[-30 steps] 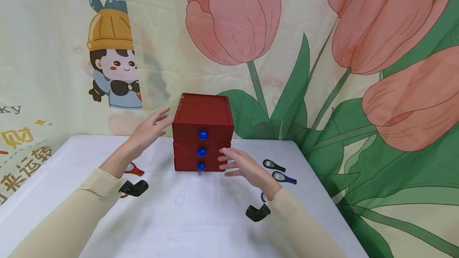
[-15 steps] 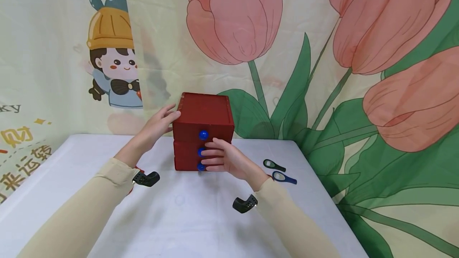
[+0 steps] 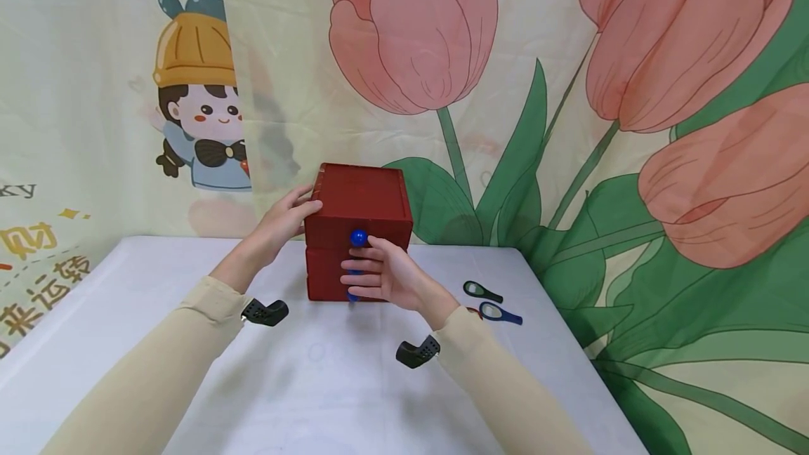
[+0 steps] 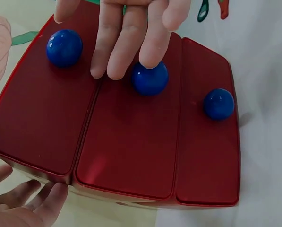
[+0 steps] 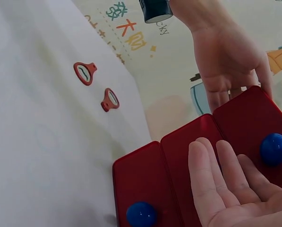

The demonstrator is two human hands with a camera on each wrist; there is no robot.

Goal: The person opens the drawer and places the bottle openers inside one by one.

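Note:
A red box with three stacked drawers point(image 3: 363, 192) stands at the back of the table, each front bearing a round blue knob. My left hand point(image 3: 278, 230) rests on the box's left side, its thumb at the top edge and its fingers along the side wall. In front of the drawers is my right hand point(image 3: 401, 276), fingers extended and nothing held. Its thumb and index finger are just below and beside the top knob point(image 3: 359, 238); whether they touch it is unclear. In the head view, its fingers partly cover the two lower knobs. All drawers appear closed.
A green magnifying glass point(image 3: 483, 291) and a blue one point(image 3: 505, 314) lie on the white table point(image 3: 303, 392), right of the box. Two red magnifying glasses point(image 5: 85, 73) lie to its left. A printed curtain point(image 3: 284, 55) hangs close behind.
My left hand has moved right and come against the box's side. My right hand has moved left and slightly up, from the box's right edge to the knobs. The box has stayed put.

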